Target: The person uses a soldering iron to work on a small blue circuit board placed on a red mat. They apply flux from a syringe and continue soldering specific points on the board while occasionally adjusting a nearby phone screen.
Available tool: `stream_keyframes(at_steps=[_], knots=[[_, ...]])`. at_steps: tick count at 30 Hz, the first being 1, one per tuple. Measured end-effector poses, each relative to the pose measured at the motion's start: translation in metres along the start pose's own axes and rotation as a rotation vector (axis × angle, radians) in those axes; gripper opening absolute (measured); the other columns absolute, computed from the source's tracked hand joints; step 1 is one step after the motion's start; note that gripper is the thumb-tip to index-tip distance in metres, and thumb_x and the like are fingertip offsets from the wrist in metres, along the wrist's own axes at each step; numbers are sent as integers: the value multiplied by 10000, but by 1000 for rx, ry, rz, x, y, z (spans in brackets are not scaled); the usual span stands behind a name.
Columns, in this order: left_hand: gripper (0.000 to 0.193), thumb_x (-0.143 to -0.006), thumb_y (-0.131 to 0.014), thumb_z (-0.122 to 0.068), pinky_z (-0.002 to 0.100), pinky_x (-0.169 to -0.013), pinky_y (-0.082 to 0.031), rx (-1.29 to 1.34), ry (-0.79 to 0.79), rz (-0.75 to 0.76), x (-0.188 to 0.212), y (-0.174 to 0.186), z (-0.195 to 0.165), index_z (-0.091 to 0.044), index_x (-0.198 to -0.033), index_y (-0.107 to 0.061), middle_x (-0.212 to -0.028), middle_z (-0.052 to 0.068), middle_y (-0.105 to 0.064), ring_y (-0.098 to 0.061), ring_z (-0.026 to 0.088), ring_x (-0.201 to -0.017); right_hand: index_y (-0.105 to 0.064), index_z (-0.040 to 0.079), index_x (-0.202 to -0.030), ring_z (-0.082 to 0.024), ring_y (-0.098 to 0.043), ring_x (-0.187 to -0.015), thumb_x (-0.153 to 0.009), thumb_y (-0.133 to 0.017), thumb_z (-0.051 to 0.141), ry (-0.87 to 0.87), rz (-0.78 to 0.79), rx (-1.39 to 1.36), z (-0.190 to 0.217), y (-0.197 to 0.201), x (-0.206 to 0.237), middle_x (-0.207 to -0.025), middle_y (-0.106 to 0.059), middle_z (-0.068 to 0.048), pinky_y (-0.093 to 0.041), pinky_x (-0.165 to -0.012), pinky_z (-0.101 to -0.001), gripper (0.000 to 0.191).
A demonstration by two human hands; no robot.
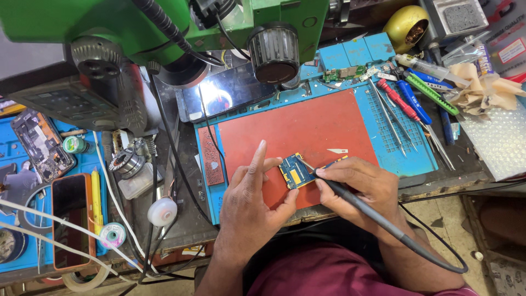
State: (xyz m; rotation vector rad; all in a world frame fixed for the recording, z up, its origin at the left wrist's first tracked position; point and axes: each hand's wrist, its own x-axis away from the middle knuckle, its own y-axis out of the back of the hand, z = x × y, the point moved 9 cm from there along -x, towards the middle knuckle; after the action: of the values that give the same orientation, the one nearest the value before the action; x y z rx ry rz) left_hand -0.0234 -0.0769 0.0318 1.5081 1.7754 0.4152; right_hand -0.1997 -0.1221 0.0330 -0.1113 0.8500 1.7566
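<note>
Risk first: we pinch the small blue circuit board (296, 171) in our left hand (253, 204), only fingertips and thumb closed on its edge, near the front edge of the bench (186, 230), over the red mat (296, 126). Our right hand (361, 189) is wrapped shut around the black soldering iron (350, 203), pen-style, its tip touching the board's right side.

- Board is thin, rigid, slick at the edges; with so light a pinch, tip pressure could twist it out or slide it onto our fingers.
- Hot tip sits just beside our left thumb; a slip likely means a burn.
- Iron cord (438, 257) loops off the front edge by our lap; a snag could jerk the tip across the yellow patch on the board.
- Small white sliver (337, 151) lies loose on the mat near the board; looks sharp, can't tell the material.

Materials: red mat is matte and looks rubbery, set in a blue silicone-type work mat (394, 148) with a dimpled grid. Metal tweezers (390, 118) and plastic-handled screwdrivers (408, 101) lie toward the back right corner. Green microscope (164, 27) hangs over the back left, glossy paint, knurled knob.
</note>
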Motion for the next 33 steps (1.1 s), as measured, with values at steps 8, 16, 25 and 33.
stream_keyframes(at_steps=[8,16,25,33], knots=[[947,-784,-858,-187,354,-839,-544,-5,-10,-8,0,1,0,28,-1541,-331,-1223,34,-710,-617,198,-904,-748,46,-1016,-146,-747,-763,-775,-840,45,14,-10,8,1,0,0,-929,-751,-94,-587,-642,-248,257],[951,-779,-861,-189,353,-837,-542,-12,2,-1,1,0,0,25,-1540,-332,-1220,22,-713,-611,194,-886,-752,44,-1017,-141,-746,-761,-779,-833,46,13,-6,-1,1,0,2,-925,-749,-88,-586,-637,-249,251],[975,-779,-864,-192,366,-845,-536,-4,-6,-2,0,1,0,8,-1555,-308,-1231,29,-712,-610,204,-896,-751,44,-1002,-63,-642,-619,-759,-842,55,-69,25,-111,-9,4,8,-864,-759,-64,-458,-524,-209,260],[995,-774,-866,-207,365,-848,-544,32,29,-6,1,1,3,6,-1568,-305,-1244,28,-709,-624,207,-909,-744,54,-1017,-137,-714,-742,-764,-810,51,76,57,-12,7,-4,-1,-897,-735,-77,-541,-607,-244,261]])
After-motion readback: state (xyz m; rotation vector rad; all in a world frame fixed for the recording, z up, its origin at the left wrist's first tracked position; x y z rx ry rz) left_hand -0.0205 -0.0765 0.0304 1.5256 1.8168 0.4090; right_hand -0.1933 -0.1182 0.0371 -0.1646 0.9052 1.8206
